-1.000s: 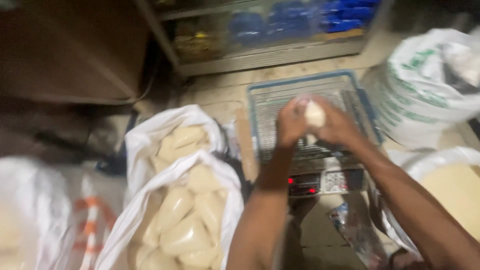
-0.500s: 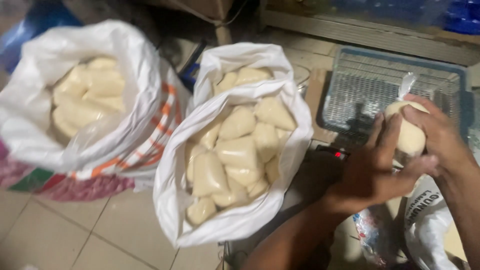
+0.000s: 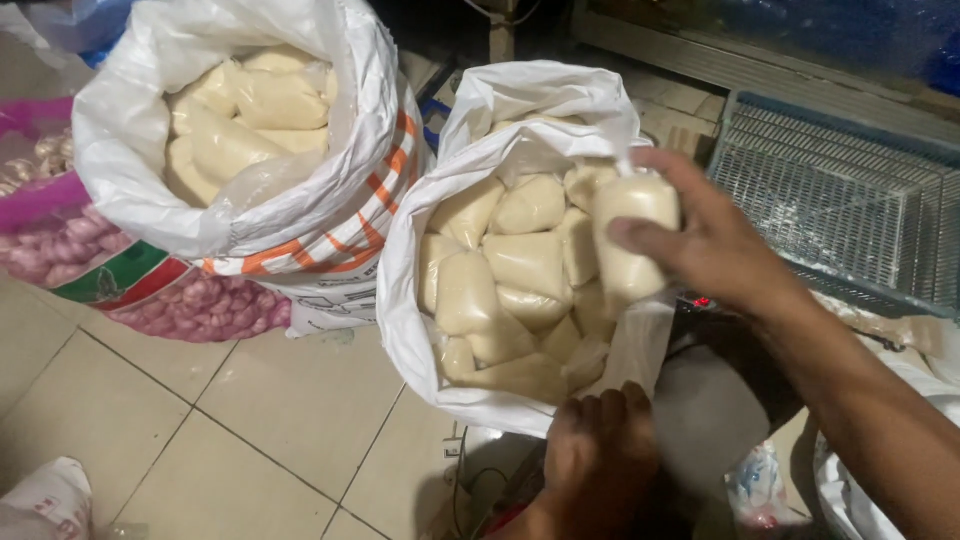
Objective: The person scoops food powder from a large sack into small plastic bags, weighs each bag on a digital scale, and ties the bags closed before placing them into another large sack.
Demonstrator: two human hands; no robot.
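R hand (image 3: 715, 250): grip clenched on pale filled pouch (image 3: 632, 235), held over near sack's mouth
L hand (image 3: 598, 448): fingers on near sack (image 3: 410, 300) rim, grip pinching the edge (low in frame)
near sack: white, open, full of same pouches
far sack (image 3: 330, 190): white w/ orange stripes, also pouches
wire rack (image 3: 850, 190): right, behind R hand
floor (image 3: 200, 400): tile

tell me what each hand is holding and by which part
Right hand grips a cream packet around its side, fingers across it. Left hand holds the white sack's rim.
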